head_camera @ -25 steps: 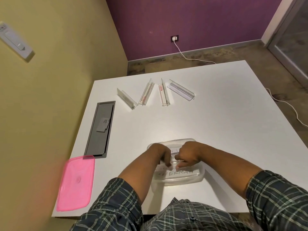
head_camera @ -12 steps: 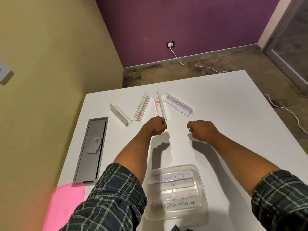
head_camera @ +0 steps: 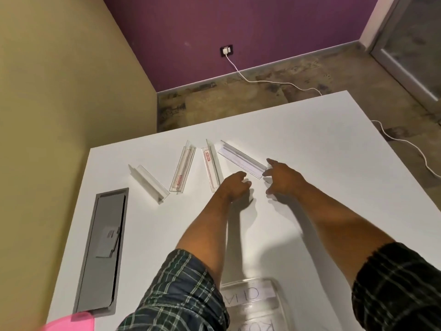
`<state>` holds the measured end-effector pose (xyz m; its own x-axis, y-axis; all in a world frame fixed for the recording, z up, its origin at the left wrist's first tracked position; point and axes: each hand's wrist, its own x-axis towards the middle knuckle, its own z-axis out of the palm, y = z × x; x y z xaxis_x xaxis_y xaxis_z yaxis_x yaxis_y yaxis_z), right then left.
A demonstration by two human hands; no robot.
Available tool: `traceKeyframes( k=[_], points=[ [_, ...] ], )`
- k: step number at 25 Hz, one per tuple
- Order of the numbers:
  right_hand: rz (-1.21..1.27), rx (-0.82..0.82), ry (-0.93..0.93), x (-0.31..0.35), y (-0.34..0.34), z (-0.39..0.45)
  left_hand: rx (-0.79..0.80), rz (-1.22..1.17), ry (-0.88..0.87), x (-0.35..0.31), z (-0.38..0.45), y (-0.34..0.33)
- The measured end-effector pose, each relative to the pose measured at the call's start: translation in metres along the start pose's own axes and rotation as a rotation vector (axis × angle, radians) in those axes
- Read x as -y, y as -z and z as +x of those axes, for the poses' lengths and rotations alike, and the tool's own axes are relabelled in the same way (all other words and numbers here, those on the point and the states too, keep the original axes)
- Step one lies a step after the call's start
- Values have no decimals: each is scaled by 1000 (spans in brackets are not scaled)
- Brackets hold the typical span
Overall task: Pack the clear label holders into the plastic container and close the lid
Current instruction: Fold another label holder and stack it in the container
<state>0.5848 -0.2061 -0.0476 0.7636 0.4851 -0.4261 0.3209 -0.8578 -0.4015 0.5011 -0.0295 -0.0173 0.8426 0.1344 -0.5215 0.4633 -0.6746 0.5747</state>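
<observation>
Clear label holder (head_camera: 242, 161) end touches spread right hand (head_camera: 282, 177) fingertips.

I stretched both bare forearms forward, checked sleeves pushed up; my left hand (head_camera: 235, 185) curled loosely, my right hand (head_camera: 281, 176) spread its fingers, empty.

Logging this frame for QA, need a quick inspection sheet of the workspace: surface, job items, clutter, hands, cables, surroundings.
Surface: white table, gray hatch panel set into its left side.
Job's things: four label holders loose at the far side, the rightmost holder nearest the hands; clear container open at the near edge with holders inside; pink lid at the near left corner.
Clutter: nothing seen.
Grippers: left hand and right hand both empty, fingers spread at the rightmost holder.
Cables: white cable from wall socket across the floor.
Surroundings: purple and yellow walls.
</observation>
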Motion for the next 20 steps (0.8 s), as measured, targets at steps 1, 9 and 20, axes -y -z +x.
traceKeyframes(
  k=[1,9,20],
  points=[
    [-34,25,14,0,-2,7,4,-51,9,-2,9,-3],
    [-210,-110,162,-1,-27,20,-83,-469,168,-6,51,-7],
    [-635,-378,813,0,-40,-38,-130,-990,554,-2,15,-7]
  ],
)
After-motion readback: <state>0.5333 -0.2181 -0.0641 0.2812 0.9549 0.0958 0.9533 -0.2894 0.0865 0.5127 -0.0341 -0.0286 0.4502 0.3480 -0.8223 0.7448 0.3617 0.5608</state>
